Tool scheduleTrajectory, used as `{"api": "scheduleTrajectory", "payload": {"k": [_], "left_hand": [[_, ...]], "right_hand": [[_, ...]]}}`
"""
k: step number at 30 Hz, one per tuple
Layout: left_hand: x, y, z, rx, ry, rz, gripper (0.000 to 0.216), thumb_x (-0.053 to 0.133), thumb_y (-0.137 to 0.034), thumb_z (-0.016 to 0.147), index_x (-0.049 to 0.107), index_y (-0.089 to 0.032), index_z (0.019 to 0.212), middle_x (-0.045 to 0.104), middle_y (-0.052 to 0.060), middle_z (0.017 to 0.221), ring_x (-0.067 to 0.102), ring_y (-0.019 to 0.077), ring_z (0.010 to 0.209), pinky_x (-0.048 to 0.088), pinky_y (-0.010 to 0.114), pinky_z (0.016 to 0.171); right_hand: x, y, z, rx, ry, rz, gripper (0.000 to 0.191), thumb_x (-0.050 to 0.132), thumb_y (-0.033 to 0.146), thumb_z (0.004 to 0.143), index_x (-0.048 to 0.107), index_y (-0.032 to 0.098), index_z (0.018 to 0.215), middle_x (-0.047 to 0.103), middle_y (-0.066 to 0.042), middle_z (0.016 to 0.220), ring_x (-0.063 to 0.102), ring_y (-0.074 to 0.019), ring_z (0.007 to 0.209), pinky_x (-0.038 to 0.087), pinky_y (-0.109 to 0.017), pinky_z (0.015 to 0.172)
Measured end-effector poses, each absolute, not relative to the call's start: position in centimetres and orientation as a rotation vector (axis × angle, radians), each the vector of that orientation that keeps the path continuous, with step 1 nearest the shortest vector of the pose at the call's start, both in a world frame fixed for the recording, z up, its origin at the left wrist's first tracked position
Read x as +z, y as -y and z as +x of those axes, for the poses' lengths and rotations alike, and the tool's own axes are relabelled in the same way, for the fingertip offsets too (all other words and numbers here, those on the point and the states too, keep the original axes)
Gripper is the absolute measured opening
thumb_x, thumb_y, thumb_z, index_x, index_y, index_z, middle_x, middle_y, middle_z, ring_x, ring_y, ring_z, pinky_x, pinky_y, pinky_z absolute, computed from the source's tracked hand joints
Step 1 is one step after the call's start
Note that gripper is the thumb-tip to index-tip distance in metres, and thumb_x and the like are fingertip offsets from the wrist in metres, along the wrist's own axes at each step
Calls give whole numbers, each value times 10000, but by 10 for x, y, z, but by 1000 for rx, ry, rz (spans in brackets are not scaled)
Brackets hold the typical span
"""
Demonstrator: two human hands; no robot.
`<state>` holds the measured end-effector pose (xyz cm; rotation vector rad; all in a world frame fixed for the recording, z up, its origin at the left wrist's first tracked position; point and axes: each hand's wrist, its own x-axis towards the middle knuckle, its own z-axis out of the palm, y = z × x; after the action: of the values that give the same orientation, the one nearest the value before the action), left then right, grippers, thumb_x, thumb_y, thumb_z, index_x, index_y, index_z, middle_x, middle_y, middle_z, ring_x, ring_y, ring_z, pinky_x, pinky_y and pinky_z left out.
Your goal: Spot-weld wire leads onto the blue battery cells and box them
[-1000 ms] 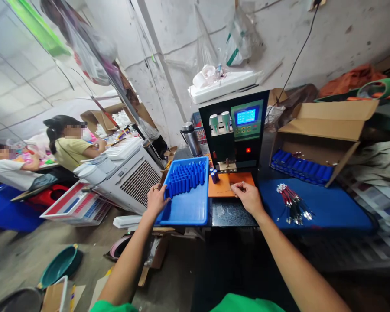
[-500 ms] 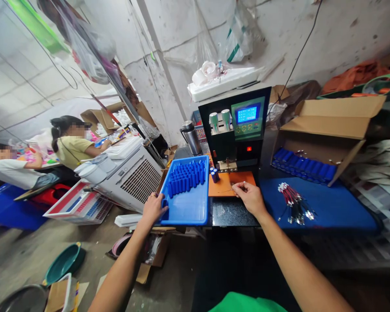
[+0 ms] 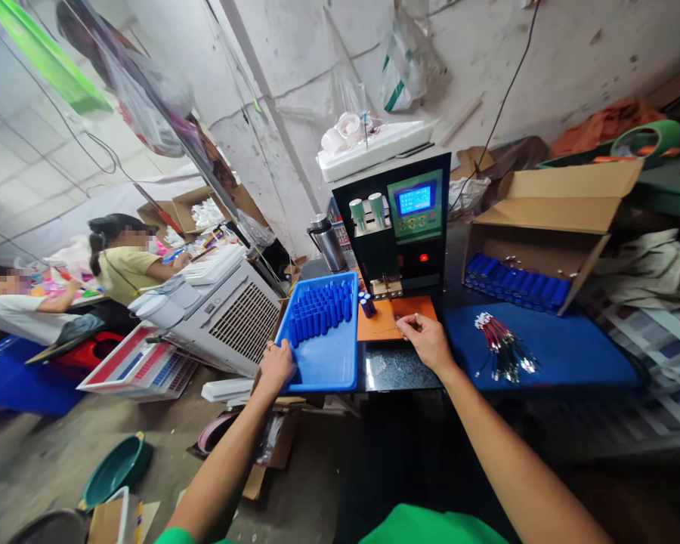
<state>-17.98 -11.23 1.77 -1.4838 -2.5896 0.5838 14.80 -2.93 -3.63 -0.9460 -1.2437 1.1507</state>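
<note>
My left hand (image 3: pixel 277 364) is closed at the left rim of a blue tray (image 3: pixel 343 370); its fingertips are partly hidden, so what they grip is unclear. Upright blue cylindrical battery cells (image 3: pixel 320 310) stand in rows in the tray's far part. Over the right edge of an orange mat (image 3: pixel 382 331), my right hand (image 3: pixel 428 340) pinches a thin wire lead (image 3: pixel 386 331). Two blue cells (image 3: pixel 367 304) stand together on that mat, by the base of a black spot-welding machine (image 3: pixel 425 261) with a lit screen.
A bundle of red and black wire leads (image 3: pixel 503 347) lies on a blue mat (image 3: pixel 578 355) at right. Behind it, an open cardboard box (image 3: pixel 567 196) holds more blue cells. A steel flask (image 3: pixel 327 242) stands behind the tray. Two people sit at left beyond an air cooler (image 3: pixel 243 317).
The view has shifted slightly, moving the bench leftward in the picture. My left hand's fingers have curled in more at the tray rim. My right hand stays at the orange mat with the wire lead.
</note>
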Motion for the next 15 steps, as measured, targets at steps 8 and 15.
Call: {"api": "scheduleTrajectory", "payload": {"k": [8,15], "left_hand": [[24,122,-195,599,2424,-1707,341,491,-145,788,642,-142,1093,477,210,1296,524,327,1156,427,398,917],[39,128,-206,648,2054,-2012,214,667,-238,694,737,-182,889,490,140,1403,321,388,1328,236,486,1069]], "right_hand": [[-35,31,149,1118,1275,-944,376,669,537,739,679,161,731,677,-68,705,600,-189,627,487,-295,605],[-42,29,148,1111,1273,-942,325,661,482,762,682,159,740,680,-66,728,608,-189,654,504,-299,635]]}}
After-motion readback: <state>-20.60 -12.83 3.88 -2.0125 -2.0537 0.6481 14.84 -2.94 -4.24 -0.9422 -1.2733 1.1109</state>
